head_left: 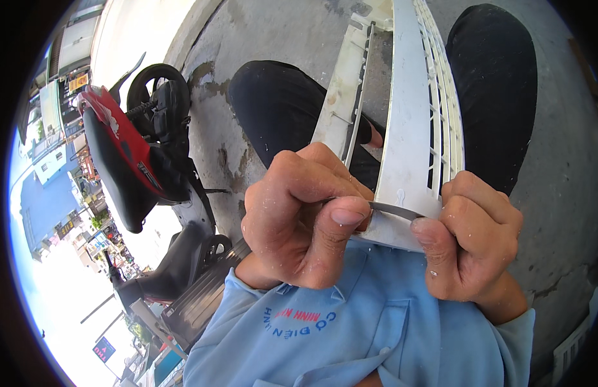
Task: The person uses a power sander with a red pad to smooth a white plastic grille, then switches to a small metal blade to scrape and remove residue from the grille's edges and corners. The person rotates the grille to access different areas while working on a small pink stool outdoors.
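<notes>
A long white plastic casing (408,116) with a slotted grille along its right side, much like an air conditioner's housing, lies between my knees with its near end against my shirt. Across that near end runs a thin dark strip (397,209), slightly bowed. My left hand (305,219) pinches the strip's left end between thumb and curled fingers. Its right end is pinched by my right hand (474,238), whose fingers also rest against the casing's edge. I cannot tell whether the strip is a blade. White specks dot both hands.
Grey concrete floor (563,193) with stained patches lies around me. A red and black motorbike (128,151) stands at the left, with a second dark scooter (176,264) nearer. My bent knees in black trousers (273,103) flank the casing. A bright street is beyond.
</notes>
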